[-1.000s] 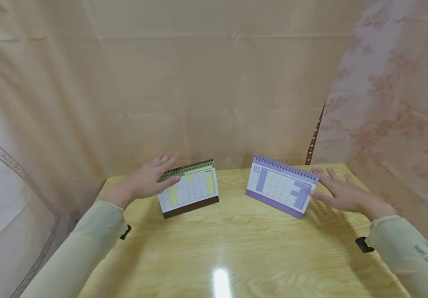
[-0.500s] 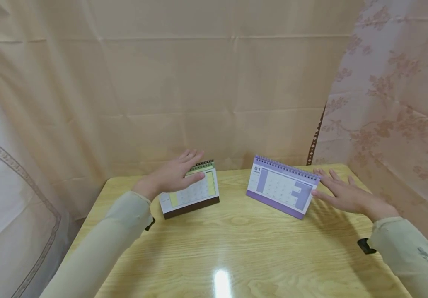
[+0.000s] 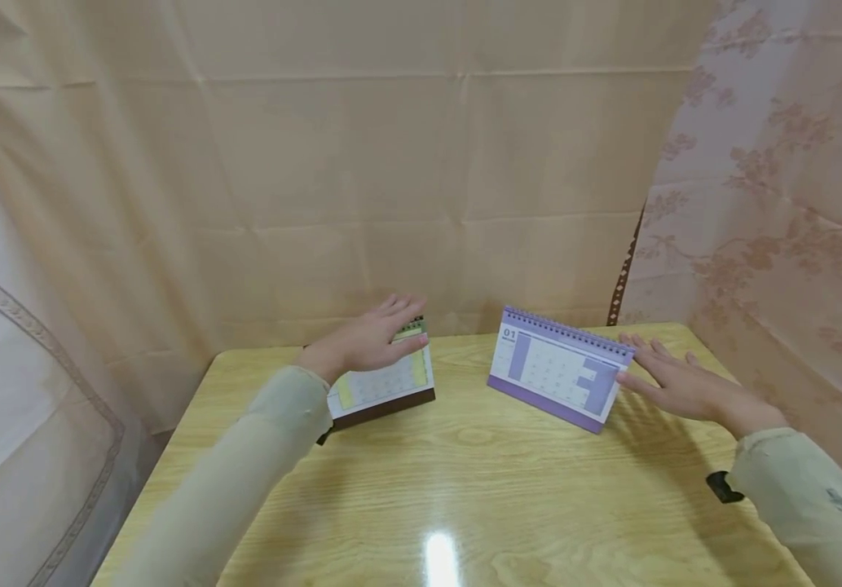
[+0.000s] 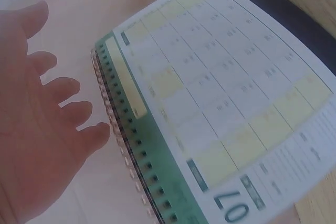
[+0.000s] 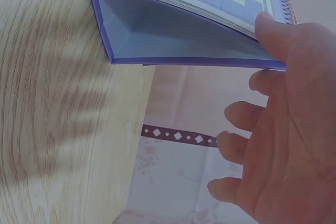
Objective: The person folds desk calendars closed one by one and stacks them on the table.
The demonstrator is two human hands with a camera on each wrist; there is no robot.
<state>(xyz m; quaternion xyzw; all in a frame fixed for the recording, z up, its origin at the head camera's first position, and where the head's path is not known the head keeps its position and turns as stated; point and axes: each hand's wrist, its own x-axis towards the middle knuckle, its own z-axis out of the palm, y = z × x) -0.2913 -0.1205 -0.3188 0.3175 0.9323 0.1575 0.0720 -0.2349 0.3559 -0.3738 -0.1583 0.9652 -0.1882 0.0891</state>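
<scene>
A green-topped desk calendar (image 3: 384,385) with a dark brown base stands left of centre on the table. My left hand (image 3: 369,338) hovers over its spiral top with fingers extended, partly covering the page. In the left wrist view a gap shows between the left fingers (image 4: 68,87) and the calendar's rings, and the page reads 07. To the right stands a purple desk calendar (image 3: 556,367) marked 01. My right hand (image 3: 692,391) is at its right end, fingers spread. The right thumb (image 5: 273,32) is at the page edge, other fingers behind the back board; firm contact cannot be told.
Both calendars stand on a wood-grain table (image 3: 501,489) with a bright light reflection near the front. A beige curtain (image 3: 421,179) hangs behind the table, and a flower-patterned cloth (image 3: 780,204) hangs at the right.
My left hand has moved to the right along the top of the green calendar, from its left end toward its right end. The right hand and both calendars stay about where they were.
</scene>
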